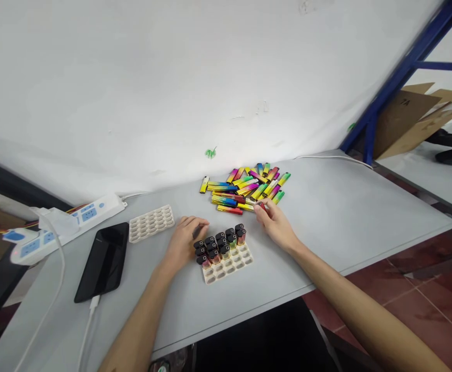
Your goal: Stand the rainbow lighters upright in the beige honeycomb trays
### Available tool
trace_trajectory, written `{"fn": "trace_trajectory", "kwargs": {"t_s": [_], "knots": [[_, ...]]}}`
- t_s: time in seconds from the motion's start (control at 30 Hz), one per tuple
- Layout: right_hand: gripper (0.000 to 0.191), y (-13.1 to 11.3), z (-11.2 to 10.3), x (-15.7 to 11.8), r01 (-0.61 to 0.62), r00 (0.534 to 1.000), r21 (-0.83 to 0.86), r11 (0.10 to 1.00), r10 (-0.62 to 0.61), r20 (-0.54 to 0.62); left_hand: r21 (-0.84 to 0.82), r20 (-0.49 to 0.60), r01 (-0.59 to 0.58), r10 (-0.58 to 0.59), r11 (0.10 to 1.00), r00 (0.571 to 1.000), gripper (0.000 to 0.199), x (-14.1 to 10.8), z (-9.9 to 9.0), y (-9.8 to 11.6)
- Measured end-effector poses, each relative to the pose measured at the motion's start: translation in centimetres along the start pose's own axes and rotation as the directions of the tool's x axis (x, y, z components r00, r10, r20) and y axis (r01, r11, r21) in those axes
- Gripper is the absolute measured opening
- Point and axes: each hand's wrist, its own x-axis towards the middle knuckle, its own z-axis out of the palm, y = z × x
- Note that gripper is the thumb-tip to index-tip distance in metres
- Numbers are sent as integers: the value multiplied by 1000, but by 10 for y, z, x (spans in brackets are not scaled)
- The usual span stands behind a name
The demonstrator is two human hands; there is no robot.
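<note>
My right hand is closed around a small red vape-like stick, mostly covered by my fingers, at the near edge of a loose pile of shiny, multicoloured sticks. My left hand rests with curled fingers by the left corner of a cream moulded tray. A dark patch shows between its thumb and fingers; whether it is an object I cannot make out. Several black-topped sticks stand upright in the tray's back and left oval slots, while its front and right slots show bare.
A second cream tray with bare slots lies to the left. Beside it are a black phone on a white cable and a white power strip. The white wall backs the grey table; cardboard boxes stand at right behind a blue frame.
</note>
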Motion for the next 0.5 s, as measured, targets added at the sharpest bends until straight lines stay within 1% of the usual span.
{"fn": "trace_trajectory", "kwargs": {"t_s": [0.1,0.17,0.33,0.5], "knots": [[43,0,1,-1,53,998,-230,972,-62,-33,6,-5,-4,4,1000,1000,16,-1,0,0],[46,0,2,-2,70,997,-313,947,-76,-9,10,-7,-5,5,1000,1000,17,-1,0,0],[47,-1,5,-5,67,998,-383,921,-65,19,13,-16,-16,17,1000,1000,16,-2,-1,1],[39,-3,2,-5,109,994,-398,911,-100,43,10,-11,-12,12,1000,1000,16,-2,-1,1]]}}
